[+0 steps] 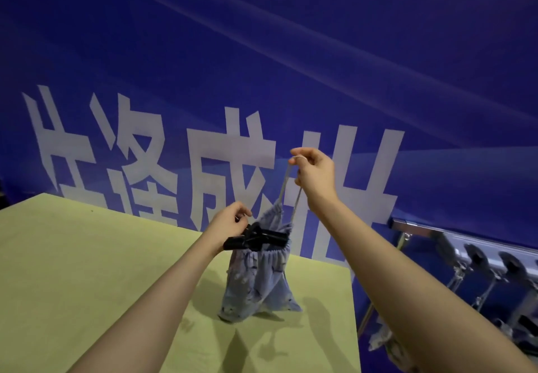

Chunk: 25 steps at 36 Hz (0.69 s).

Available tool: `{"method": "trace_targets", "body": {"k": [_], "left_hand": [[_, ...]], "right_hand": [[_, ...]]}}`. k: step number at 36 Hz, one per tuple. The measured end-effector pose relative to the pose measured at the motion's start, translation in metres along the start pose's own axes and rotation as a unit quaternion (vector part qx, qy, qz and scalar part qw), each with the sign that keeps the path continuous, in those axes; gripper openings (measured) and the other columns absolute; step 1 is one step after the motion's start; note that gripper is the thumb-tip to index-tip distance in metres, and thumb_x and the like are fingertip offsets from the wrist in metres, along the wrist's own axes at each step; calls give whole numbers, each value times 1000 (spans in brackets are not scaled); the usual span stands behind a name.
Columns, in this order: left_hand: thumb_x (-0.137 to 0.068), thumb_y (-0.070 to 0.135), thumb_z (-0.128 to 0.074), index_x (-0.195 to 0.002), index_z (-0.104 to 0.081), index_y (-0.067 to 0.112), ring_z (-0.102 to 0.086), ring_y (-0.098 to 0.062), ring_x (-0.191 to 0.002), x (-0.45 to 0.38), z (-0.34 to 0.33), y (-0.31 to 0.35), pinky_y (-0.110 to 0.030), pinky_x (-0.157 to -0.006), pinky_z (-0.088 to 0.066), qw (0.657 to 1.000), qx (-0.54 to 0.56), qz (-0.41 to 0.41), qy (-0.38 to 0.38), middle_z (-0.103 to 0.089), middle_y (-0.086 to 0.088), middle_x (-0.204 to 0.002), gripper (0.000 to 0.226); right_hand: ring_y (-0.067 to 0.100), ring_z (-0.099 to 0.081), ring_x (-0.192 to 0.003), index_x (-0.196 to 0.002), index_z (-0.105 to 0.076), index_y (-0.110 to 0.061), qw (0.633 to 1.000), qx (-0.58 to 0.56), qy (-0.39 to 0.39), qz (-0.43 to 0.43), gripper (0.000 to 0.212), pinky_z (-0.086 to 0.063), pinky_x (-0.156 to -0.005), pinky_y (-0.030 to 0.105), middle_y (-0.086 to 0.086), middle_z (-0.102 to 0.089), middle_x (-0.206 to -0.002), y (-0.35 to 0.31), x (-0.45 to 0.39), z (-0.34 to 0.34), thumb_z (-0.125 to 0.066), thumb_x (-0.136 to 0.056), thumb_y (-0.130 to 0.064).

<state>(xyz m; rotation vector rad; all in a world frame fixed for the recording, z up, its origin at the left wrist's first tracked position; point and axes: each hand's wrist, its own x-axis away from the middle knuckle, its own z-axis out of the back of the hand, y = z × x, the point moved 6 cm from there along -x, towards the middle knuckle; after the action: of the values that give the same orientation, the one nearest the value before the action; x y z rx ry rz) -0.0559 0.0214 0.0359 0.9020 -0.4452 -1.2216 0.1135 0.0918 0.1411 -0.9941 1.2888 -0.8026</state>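
Work midway: my left hand [230, 221] grips black plastic hanger [262, 237] at grey-blue patterned cloth garment [259, 282]; right hand [316, 173] pinches its thin strap [285, 180], not yet hooked.

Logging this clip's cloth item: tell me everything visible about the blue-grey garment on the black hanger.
The garment is soft blue-grey cloth with small pale prints, seemingly shorts, with a gathered elastic waistband. It hangs upright from a black hanger that the left hand grips. Its two lower ends are splayed and touch the yellow-green table. A thin cord loops up from the waist, pinched and pulled taut by the right hand.
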Motion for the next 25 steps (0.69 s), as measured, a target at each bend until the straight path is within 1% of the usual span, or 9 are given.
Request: {"method": "trace_targets", "body": {"k": [2,5,8,11,14,18,20,22,25], "left_hand": [[-93,10,-48,-112,-61,15,-61,-25,-98,-3,-2,11,-38,-89,-50,996,-87,-9,-30,-64,-9,-110,23],[-91,9,-46,-126,-56,16,-50,-28,-122,-1,-7,35,-39,-103,-41,988,-146,-30,-37,-58,-4,-129,38],[-96,14,-41,-124,-58,15,-55,-24,-118,4,-14,55,-34,-95,-44,998,-34,-28,-47,-62,-5,-124,34],[-94,34,-51,-111,-66,17,-60,-26,-107,2,-15,65,-39,-90,-47,999,-26,-27,-39,-66,-7,-111,29],[-84,52,-61,-110,-64,10,-58,-25,-103,-4,-22,79,-41,-89,-50,999,-30,-33,-10,-58,-5,-110,49],[-88,31,-62,-110,-61,0,-61,-31,-98,-14,-41,96,-35,-80,-48,999,45,-5,-14,-64,-17,-106,39],[-89,28,-61,-105,-62,5,-59,-24,-81,-13,-48,101,-32,-69,-45,997,77,-7,-28,-63,-9,-89,28],[-90,28,-61,-95,-60,14,-51,-13,-66,-11,-50,108,-25,-58,-41,995,92,-24,-26,-54,1,-74,15],[-92,28,-56,-85,-61,17,-49,-16,-63,-11,-45,121,-26,-55,-37,995,89,-46,-18,-55,-1,-71,14]], "right_hand": [[7,-50,-61,-94,-64,-17,1000,-20,-17,6,21,-42,-55,20,2,-66,-84,-5,4,-5,-47,-95,-3],[8,-51,-59,-99,-64,-14,999,-19,-35,22,21,-43,-51,18,2,-67,-84,-12,6,-11,-46,-96,-5],[6,-56,-66,-98,-65,-16,998,-18,-36,40,21,-45,-53,16,2,-67,-86,-23,5,-12,-47,-97,-6],[5,-57,-67,-99,-65,-14,998,-21,-40,49,21,-45,-55,15,1,-65,-84,-31,3,-12,-47,-97,-4],[4,-57,-68,-101,-66,-9,997,-23,-54,57,21,-45,-55,11,4,-65,-85,-33,5,-13,-46,-96,-2],[7,-61,-77,-95,-68,-9,996,-9,-54,75,20,-50,-64,12,4,-67,-87,-36,6,-9,-50,-92,1],[10,-63,-79,-89,-68,-10,995,-8,-64,80,22,-53,-71,15,1,-67,-83,-38,5,-3,-51,-89,4],[4,-61,-71,-82,-68,-13,994,4,-74,85,27,-50,-64,12,-1,-66,-76,-42,5,4,-51,-85,7],[-2,-52,-53,-80,-67,-11,993,26,-79,87,29,-42,-51,11,0,-60,-66,-43,5,15,-46,-83,9]]}}
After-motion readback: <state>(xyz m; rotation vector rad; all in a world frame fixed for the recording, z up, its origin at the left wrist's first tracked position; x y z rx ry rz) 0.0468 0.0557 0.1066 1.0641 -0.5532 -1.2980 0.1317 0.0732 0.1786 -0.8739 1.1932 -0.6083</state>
